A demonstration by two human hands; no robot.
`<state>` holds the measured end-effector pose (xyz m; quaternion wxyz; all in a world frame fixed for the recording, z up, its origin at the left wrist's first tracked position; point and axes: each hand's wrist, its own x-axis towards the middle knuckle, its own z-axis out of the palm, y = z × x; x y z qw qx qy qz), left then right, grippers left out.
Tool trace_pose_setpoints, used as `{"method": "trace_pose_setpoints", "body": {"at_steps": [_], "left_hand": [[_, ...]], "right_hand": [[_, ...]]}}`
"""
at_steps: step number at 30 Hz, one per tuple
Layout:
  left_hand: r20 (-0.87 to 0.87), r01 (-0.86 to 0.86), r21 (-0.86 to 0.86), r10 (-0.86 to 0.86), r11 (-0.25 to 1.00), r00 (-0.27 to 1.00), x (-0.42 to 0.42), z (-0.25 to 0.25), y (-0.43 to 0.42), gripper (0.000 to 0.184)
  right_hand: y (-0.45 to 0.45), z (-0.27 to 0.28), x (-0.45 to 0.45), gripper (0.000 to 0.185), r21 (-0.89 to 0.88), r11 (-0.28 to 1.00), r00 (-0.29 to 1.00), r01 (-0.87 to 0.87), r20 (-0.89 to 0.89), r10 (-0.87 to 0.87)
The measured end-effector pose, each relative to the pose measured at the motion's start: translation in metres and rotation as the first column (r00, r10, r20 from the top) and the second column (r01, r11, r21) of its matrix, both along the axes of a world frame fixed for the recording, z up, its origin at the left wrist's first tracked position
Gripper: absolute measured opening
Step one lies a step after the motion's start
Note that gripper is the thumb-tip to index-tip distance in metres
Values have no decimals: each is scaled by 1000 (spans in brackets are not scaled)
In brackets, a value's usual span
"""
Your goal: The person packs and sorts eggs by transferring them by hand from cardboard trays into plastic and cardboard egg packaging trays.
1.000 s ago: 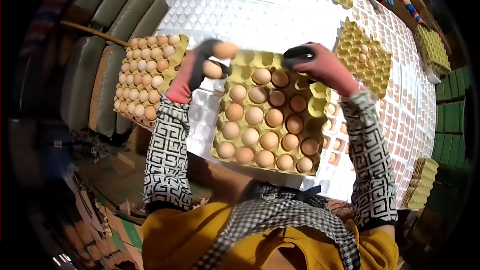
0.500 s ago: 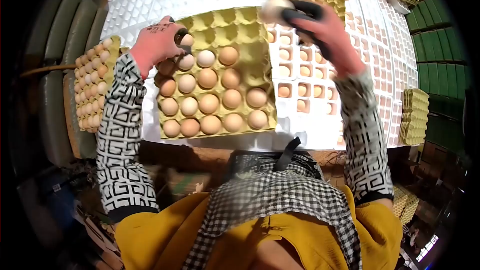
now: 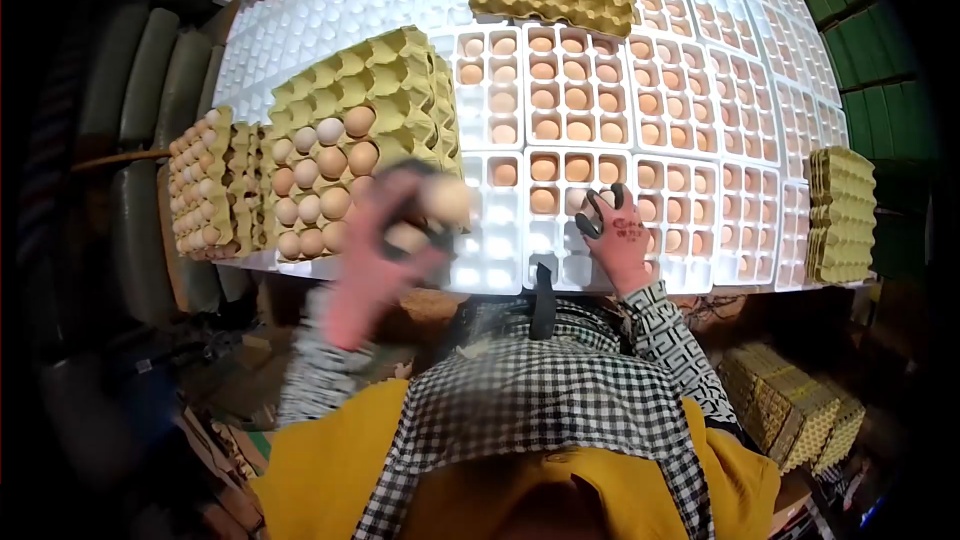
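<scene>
My left hand [image 3: 375,255], in a pink and dark glove, is smeared by motion over the near right corner of the yellow-green egg tray [image 3: 405,55]. It is closed on eggs: one egg [image 3: 448,202] shows at the fingertips and a second egg [image 3: 407,238] by the palm. Brown and cream eggs [image 3: 333,162] fill the left part of that tray. My right hand [image 3: 620,240], gloved alike, reaches into the near white foam tray [image 3: 528,230], fingers curled round an egg [image 3: 577,200]. Eggs sit in this foam tray's far cells; the near cells are bare.
White foam trays [image 3: 708,95] holding eggs cover the table's right side. Another pulp tray [image 3: 550,2] with several eggs lies on them. Stacked pulp trays [image 3: 838,215] stand at the right edge. A tilted tray of eggs [image 3: 198,185] is at far left.
My right hand has come down from the upper right to the near foam tray. My left hand has moved right and nearer me, with eggs in it. The view has shifted.
</scene>
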<state>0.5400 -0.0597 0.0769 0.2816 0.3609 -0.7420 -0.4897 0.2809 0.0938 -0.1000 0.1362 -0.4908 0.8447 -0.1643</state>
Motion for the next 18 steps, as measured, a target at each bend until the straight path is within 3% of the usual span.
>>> {"method": "trace_pose_setpoints", "body": {"at_steps": [1, 3, 6, 7, 10, 11, 14, 15, 16, 18], "left_hand": [[255, 6, -25, 1, 1000, 967, -30, 4, 33, 56], [357, 7, -75, 20, 997, 934, -47, -56, 70, 53], [590, 8, -96, 51, 995, 806, -63, -129, 92, 59], [666, 68, -123, 31, 990, 745, -67, -150, 91, 63], [767, 94, -126, 37, 988, 641, -75, -163, 88, 65], [684, 46, -178, 90, 983, 724, -70, -161, 91, 58], [386, -178, -227, 256, 957, 886, -61, -153, 86, 53], [292, -129, -401, 261, 907, 920, -60, -166, 80, 47], [326, -13, -506, 205, 863, 923, -64, -172, 71, 47], [529, 196, -593, 195, 781, 826, -80, -190, 44, 48]], "right_hand": [[4, 3, -3, 49, -78, 997, 1000, 0, 22, 2], [19, 17, -15, 47, -191, 981, 994, -27, 102, 47], [39, 22, -22, 49, -201, 974, 953, -104, 260, 155], [44, 6, -20, 56, -255, 946, 935, -202, 238, 264], [41, 3, -14, 56, 38, 914, 908, -403, 140, 395], [41, 1, -13, 52, 19, 946, 935, -323, 163, 316], [55, -22, -20, 51, -336, 916, 949, -220, 143, 280], [58, -32, -24, 51, -326, 892, 937, -312, 48, 345], [55, -38, -28, 50, -301, 862, 909, -409, -52, 413], [57, -51, -26, 49, -318, 860, 915, -399, -78, 395]]}}
